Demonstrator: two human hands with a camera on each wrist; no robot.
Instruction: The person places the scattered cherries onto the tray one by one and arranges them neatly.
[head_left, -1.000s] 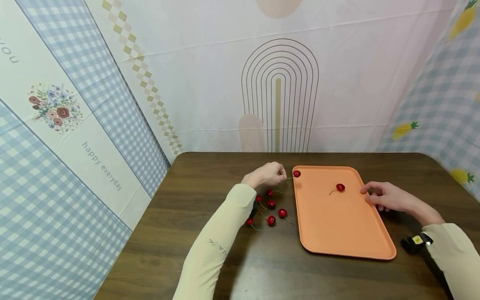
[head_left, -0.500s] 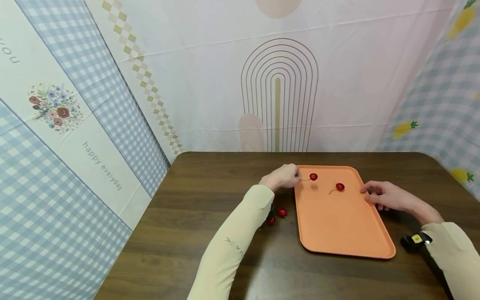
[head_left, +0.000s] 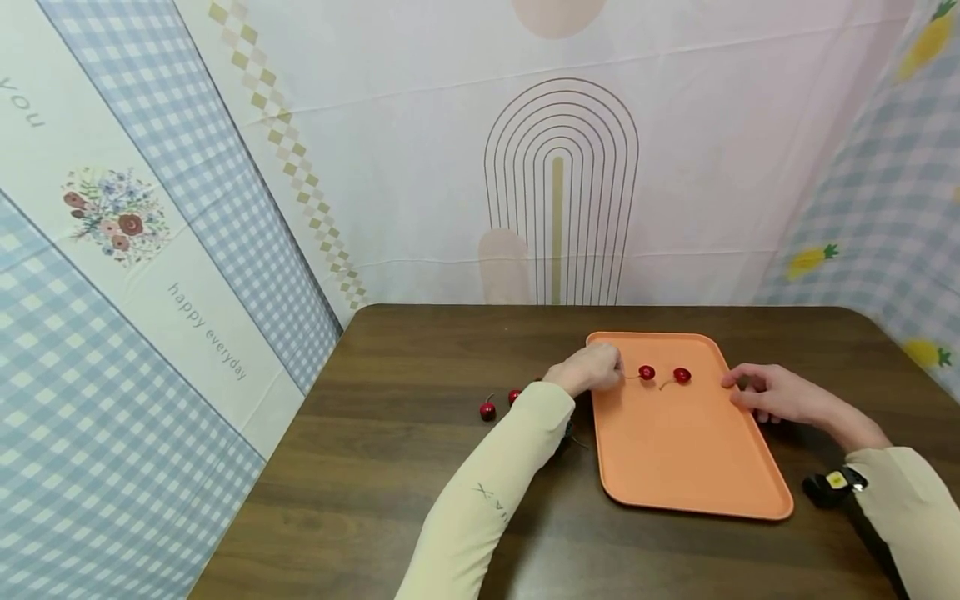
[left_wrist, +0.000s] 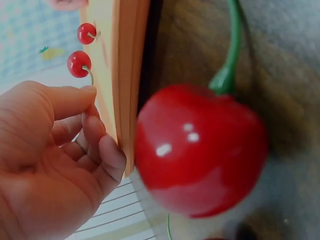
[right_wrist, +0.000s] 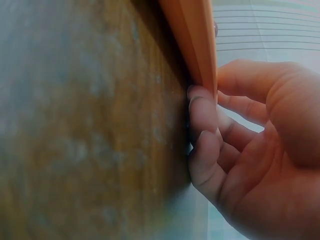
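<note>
Orange tray (head_left: 690, 458) in front, a held cherry (head_left: 647, 372) over its far half.
Loose cherries (head_left: 487, 411) lie on the brown table (head_left: 360, 500), left of the tray. The right hand (head_left: 776, 393) grips the tray's right rim. Beyond, a second cherry (head_left: 682, 375) rests on the tray, just right of the held one. The left hand (head_left: 596, 367), the nearer, pinches the stem (head_left: 632, 378), which runs rightward from its fingertips to the fruit; whether that fruit touches the tray is unclear.
</note>
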